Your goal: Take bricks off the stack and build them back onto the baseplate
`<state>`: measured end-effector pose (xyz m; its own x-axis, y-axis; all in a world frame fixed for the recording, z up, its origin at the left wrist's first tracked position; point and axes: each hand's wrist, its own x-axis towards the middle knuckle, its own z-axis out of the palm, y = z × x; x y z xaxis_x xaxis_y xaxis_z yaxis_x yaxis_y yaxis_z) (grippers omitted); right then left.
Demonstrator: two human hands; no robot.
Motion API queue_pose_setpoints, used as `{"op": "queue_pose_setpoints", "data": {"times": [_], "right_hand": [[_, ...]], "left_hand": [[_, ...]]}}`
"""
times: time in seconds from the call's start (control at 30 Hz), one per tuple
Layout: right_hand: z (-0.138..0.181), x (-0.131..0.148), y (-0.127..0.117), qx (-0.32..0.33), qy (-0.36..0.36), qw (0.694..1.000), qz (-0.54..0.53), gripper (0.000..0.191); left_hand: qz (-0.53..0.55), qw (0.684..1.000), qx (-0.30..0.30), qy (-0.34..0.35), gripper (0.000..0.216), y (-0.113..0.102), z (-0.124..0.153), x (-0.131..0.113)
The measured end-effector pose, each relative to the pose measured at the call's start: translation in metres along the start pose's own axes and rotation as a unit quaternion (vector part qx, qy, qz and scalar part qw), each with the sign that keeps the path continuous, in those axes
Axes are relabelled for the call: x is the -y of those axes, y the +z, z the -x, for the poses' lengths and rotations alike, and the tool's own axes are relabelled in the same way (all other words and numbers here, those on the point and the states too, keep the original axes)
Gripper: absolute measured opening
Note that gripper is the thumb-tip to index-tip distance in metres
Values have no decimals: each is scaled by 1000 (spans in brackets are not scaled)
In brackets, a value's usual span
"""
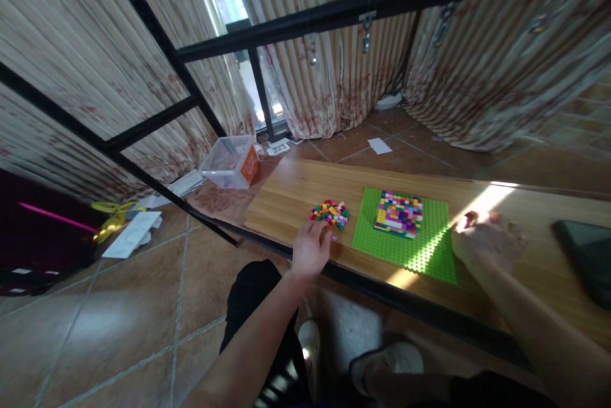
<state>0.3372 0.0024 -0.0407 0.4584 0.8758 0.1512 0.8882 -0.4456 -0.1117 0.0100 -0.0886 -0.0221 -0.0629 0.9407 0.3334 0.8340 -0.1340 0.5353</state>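
Observation:
My left hand (312,249) is at the near side of a loose pile of small coloured toy bricks (334,212), thumb and fingers apart. A single pink brick (335,238) lies just beside its thumb. To the right, a green studded baseplate (372,246) lies flat on the wooden bench. On it stands a low block of multicoloured bricks (399,214), fitted together. My right hand (489,242) rests by the baseplate's right edge with fingers curled in and fingertips together in bright sunlight. Anything between those fingertips is too small and glaring to make out.
A dark phone-like device (585,258) lies on the wooden bench top (286,188) at the right. Beyond the bench's left end sits a clear plastic box (229,163) with an orange label. A black metal frame (305,20) crosses in front of curtains (324,96).

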Motion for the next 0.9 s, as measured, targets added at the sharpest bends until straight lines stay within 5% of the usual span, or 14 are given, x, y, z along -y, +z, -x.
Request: {"op": "queue_pose_setpoints", "data": {"times": [0.4,0.63,0.9], "right_hand": [[-3,-2,4,-7,-2,1000,5,62],[-2,-2,2,0,-4,1000,11,62],[-1,-1,1,-3,0,1000,12,60]], "left_hand": [[-47,997,16,-65,12,5,-18,7],[-47,996,49,64,26,11,-22,-9],[-70,993,67,71,25,15,-24,-10]]}}
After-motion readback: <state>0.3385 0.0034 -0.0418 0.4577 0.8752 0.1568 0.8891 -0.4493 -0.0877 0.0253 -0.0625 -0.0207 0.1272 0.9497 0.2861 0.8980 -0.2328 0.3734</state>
